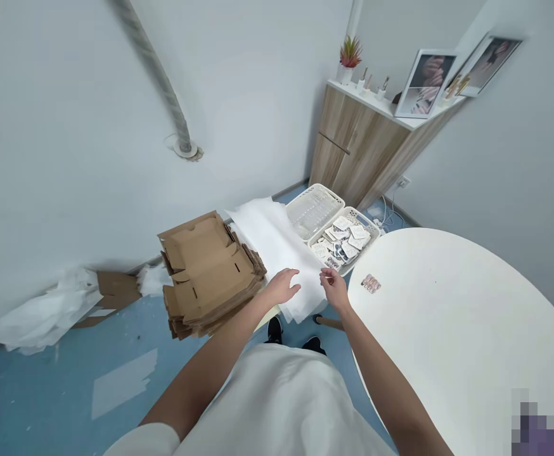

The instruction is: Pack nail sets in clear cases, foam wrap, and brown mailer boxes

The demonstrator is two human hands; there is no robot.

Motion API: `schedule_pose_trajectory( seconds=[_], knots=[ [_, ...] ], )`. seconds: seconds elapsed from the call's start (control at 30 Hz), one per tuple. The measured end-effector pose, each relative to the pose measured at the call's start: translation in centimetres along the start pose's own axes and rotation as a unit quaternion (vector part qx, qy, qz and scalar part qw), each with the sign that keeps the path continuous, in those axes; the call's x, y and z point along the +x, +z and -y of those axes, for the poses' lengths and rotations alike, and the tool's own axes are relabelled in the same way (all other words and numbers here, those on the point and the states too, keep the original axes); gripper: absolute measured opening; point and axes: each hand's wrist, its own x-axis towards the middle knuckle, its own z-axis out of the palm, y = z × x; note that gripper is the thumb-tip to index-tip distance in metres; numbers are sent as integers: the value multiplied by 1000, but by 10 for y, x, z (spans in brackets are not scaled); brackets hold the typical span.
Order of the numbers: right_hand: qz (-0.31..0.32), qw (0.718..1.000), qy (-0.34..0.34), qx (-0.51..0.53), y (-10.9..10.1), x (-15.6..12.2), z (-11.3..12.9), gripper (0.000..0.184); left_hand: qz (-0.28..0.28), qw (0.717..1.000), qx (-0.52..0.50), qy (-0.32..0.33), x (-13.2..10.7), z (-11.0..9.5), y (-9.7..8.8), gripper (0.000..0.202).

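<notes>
My left hand [283, 286] hovers over the near end of a stack of white foam sheets [270, 231], its fingers stretched and the thumb apart, holding nothing. My right hand [334, 288] is at the right side of the same sheets, near the table edge. Its fingers are loosely bent, and nothing shows in them. Left of the sheets lies a pile of brown folding cardboard boxes [215, 272], laid out flat. Close beyond my right hand, a white basket [369, 225] holds many small printed cards [346, 240].
Another white basket [338, 197] holds clear plastic pieces. A small set of pinkish false nails [371, 284] lies on the round white table [448, 329]. Behind stands a wooden cabinet [357, 145] with picture frames. White wrapping [53, 310] lies along the left wall.
</notes>
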Motion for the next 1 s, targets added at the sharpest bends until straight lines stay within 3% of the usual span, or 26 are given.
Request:
schedule_pose_trajectory(
  seconds=[0.2,0.4,0.5,0.63,0.8,1.0],
  knots=[
    [1,988,-53,-148,7,44,24,35,16,1000,11,6,38,9,-25,44],
    [9,940,-143,-309,11,107,35,31,-30,999,20,3,106,5,-32,38],
    [45,915,-163,-368,21,142,38,28,-41,998,8,-38,143,12,-33,42],
    [98,892,-155,-412,38,183,37,22,-26,988,-19,-149,182,32,-33,55],
    [154,863,-149,-457,58,214,30,21,-25,975,-46,-216,201,54,-28,57],
    [185,842,-165,-479,62,223,29,19,-28,967,-82,-240,199,55,-28,59]
  ],
)
